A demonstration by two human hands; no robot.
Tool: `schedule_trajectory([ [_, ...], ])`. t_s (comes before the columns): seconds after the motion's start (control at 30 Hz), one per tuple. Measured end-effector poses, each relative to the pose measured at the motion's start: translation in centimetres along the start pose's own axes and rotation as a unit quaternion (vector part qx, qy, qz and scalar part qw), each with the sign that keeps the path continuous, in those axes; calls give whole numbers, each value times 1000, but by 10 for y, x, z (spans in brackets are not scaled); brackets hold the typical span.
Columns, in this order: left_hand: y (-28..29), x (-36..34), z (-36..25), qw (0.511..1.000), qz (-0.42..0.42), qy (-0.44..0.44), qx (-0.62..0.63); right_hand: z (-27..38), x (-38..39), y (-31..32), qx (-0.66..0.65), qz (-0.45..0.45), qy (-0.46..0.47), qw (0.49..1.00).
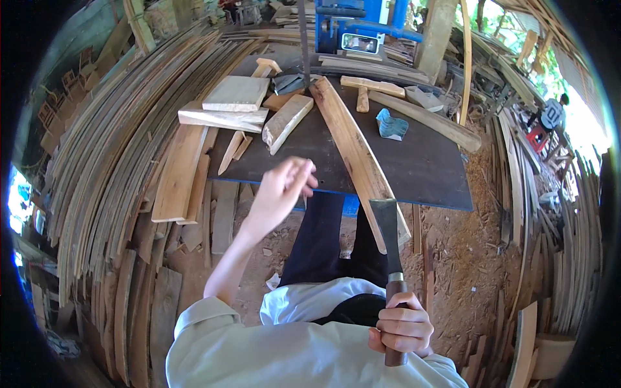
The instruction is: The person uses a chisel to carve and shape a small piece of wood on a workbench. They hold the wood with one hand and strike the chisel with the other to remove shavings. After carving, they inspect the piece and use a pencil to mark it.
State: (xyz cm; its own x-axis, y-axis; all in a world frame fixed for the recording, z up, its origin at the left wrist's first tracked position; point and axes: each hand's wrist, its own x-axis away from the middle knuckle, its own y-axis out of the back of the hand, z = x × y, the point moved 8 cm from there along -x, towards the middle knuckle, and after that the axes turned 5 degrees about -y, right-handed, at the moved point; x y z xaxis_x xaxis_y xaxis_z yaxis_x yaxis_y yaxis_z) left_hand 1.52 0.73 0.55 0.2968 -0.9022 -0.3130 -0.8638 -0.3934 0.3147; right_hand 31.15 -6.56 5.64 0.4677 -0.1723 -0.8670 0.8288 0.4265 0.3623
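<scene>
My right hand (402, 326) is wrapped around the brown wooden handle of a wide chisel (388, 236), held upright in front of my body. Its flat dark blade flares to a squared end and overlaps the near end of a long plank (352, 139) in the picture. That plank lies slantwise on a dark tabletop (427, 171), sticking out past the front edge toward me. Over the same edge, left of the plank, my left hand (284, 184) is raised with its fingers curled in; nothing shows in it. A short rough-edged wood block (286, 123) lies beyond it.
Thick board pieces (236, 94) are stacked at the table's left. A wooden mallet-like piece (369, 87), a blue crumpled cloth (392, 124) and a long batten (427, 119) lie right. Behind stands a blue machine (369, 26) bearing a phone. Lumber piles (129, 123) flank me; a person (552, 115) is far right.
</scene>
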Motion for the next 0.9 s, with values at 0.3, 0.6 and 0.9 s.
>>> schedule_trajectory([
  [0.3,-70,-183,-10,948,18,-190,-254,0,-4,4,-12,5,-11,1000],
  [0.6,-123,-296,80,898,47,-48,-435,-1,-2,7,-17,7,0,1000],
  [0.9,-50,-270,48,982,0,-25,-185,0,-7,12,-60,-13,-10,998],
])
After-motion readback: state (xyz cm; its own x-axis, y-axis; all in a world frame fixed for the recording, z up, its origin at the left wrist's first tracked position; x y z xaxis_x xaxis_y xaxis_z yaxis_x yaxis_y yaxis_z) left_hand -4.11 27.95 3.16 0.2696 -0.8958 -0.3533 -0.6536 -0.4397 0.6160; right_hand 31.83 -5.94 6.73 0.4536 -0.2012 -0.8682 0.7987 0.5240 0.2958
